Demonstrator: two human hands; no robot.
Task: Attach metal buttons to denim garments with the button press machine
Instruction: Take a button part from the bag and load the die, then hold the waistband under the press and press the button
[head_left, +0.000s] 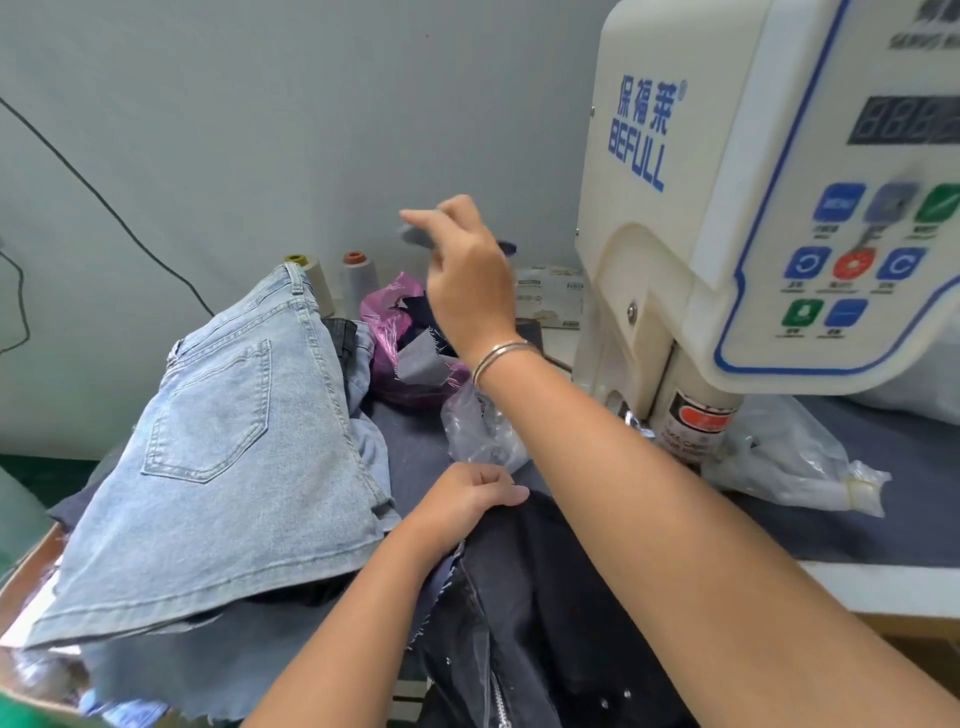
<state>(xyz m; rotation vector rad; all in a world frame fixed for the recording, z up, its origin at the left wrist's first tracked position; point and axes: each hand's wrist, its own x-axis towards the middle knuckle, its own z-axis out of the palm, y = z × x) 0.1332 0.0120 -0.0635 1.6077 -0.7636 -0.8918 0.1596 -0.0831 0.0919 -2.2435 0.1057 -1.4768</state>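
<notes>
The dark denim garment (545, 597) lies at the table's near edge, pinched by the left hand (467, 493); that light pinch could let it slide off, I judge. The button press machine (753, 208) stands right on the grey table (857, 519) before a pale wall (260, 104). The right hand (467, 270) hovers raised; its grip is blurred.

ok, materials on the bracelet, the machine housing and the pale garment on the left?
Bracelet: looks like silver-toned metal, shiny thin bands on the right wrist. Machine housing: probably moulded plastic, cream, smooth rounded edges with a slight sheen; painted metal is possible. Pale garment: light-washed denim, matte, with visible twill, topstitched seams and a patch pocket.
</notes>
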